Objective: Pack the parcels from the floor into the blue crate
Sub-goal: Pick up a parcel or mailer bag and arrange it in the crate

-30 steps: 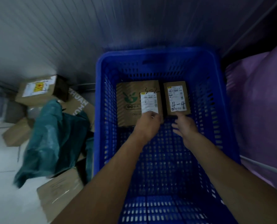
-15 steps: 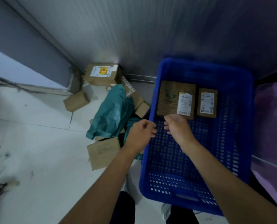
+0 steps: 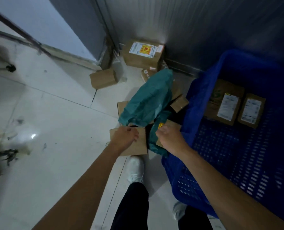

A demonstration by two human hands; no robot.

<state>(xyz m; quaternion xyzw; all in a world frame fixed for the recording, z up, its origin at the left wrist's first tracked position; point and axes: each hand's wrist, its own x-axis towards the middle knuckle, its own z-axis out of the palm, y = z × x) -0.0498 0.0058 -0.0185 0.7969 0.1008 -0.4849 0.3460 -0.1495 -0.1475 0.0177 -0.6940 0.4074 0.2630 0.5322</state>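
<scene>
Bit dim and smeary, so take this loosely. The left hand point(image 3: 124, 138) sits on the flat cardboard parcel point(image 3: 138, 147) on the floor just left of the blue crate point(image 3: 192, 113). Its fingers curl at the parcel's far edge, but the hand is seen from the back and I honestly can't tell if it has a real grip. Same story with the right hand point(image 3: 169, 138): knuckles up, fingers curled narrow, fingertips hidden. It's down on a brown parcel with a yellow sticker point(image 3: 171, 125) that's half buried in teal plastic, so whether it's holding anything I can't tell. The big teal bag point(image 3: 147, 100) drapes over the pile and hides most of what's under it; a small box point(image 3: 179, 103) pokes out beside the crate wall. Further back, a labelled box point(image 3: 142, 53) sits against the wall with a plain little box point(image 3: 103, 78) near it. The crate is cut off at the right and bottom edges. Inside, at its far end, lie a wide brown parcel point(image 3: 219, 90) and a smaller parcel point(image 3: 252, 110) side by side, their labels too blurred to read. A white shoe point(image 3: 135, 168) shows just below the flat parcel.
</scene>
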